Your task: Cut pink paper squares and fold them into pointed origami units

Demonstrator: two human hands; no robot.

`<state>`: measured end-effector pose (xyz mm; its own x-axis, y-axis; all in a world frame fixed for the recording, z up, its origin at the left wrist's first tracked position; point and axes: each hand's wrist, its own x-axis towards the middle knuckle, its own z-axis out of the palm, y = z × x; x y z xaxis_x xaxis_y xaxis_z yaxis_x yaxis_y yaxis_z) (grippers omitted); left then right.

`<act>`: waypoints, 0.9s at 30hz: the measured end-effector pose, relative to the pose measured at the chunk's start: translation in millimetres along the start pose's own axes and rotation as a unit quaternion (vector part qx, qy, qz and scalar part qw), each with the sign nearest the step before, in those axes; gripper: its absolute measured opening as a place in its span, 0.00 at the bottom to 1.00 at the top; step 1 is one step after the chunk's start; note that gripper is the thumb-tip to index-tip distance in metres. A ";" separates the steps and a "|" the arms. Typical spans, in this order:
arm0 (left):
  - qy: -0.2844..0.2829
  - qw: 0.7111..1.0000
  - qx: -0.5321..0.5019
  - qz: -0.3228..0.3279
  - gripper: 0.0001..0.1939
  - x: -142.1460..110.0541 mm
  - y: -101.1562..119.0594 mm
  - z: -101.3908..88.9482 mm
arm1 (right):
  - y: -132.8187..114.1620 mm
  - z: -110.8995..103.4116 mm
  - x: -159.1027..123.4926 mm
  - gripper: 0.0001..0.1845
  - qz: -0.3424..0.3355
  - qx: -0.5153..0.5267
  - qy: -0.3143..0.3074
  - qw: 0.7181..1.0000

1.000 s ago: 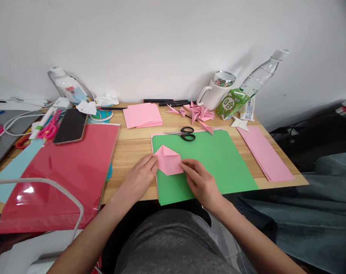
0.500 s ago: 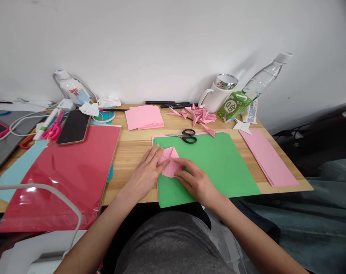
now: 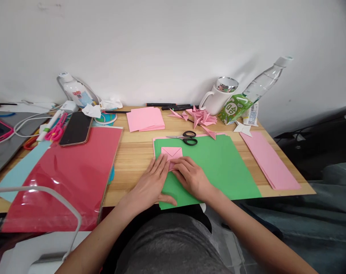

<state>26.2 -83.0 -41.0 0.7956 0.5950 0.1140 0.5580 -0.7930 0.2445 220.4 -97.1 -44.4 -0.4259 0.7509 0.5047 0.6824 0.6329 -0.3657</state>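
A small folded piece of pink origami paper (image 3: 172, 152) lies on a stack of green paper (image 3: 213, 167), its creases meeting in a V at the top. Flat on its lower left part rests my left hand (image 3: 153, 179), fingers stretched out and thumb spread away. At the lower right edge, my right hand (image 3: 191, 176) is closed with its fingertips on the paper. The hands hide the lower part of the paper. Black-handled scissors (image 3: 190, 141) lie just beyond it on the green stack.
Behind are a pink square stack (image 3: 146, 118), folded pink pieces (image 3: 203, 117), a white mug (image 3: 217, 101) and a tilted water bottle (image 3: 264, 80). Pink strips (image 3: 270, 160) lie right. Left are red paper in a clear sleeve (image 3: 72, 171) and a phone (image 3: 76, 128).
The pink paper has gone from a rounded, pointed shape to a squarer one with a straight top edge. My left thumb has swung away from the paper, and both hands have shifted slightly.
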 end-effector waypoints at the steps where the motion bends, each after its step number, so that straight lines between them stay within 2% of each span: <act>1: -0.003 1.000 0.004 -0.004 0.61 0.6 -1.2 0.5 | 0.5 1.0 1.5 0.06 -0.003 -0.002 0.000 1.000; 9: 0.025 0.999 -0.038 -0.024 0.58 6.3 -20.1 -4.8 | 14.7 10.7 19.8 0.06 0.001 0.056 0.007 0.998; 12: 0.046 0.996 -0.065 -0.044 0.50 3.2 -18.5 -9.0 | 21.8 9.2 20.9 0.04 0.032 0.123 0.018 0.992; 17: 0.071 0.989 -0.095 -0.086 0.32 -2.3 -13.2 -9.8 | 28.4 2.6 24.9 0.08 0.134 0.222 -0.011 0.966; 20: 0.077 0.992 -0.070 -0.074 0.30 -4.4 -12.1 -8.0 | 27.6 2.9 28.9 0.10 0.164 0.204 -0.017 0.965; 27: 0.093 0.995 0.023 -0.016 0.27 -4.6 -15.1 -4.1 | 26.6 11.4 34.2 0.09 0.188 0.148 -0.006 0.971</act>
<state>13.1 -73.3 -41.3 0.7221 0.6303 0.2850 0.5960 -0.7761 0.2062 217.2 -52.4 -45.8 -0.1882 0.9401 0.2843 0.5904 0.3396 -0.7322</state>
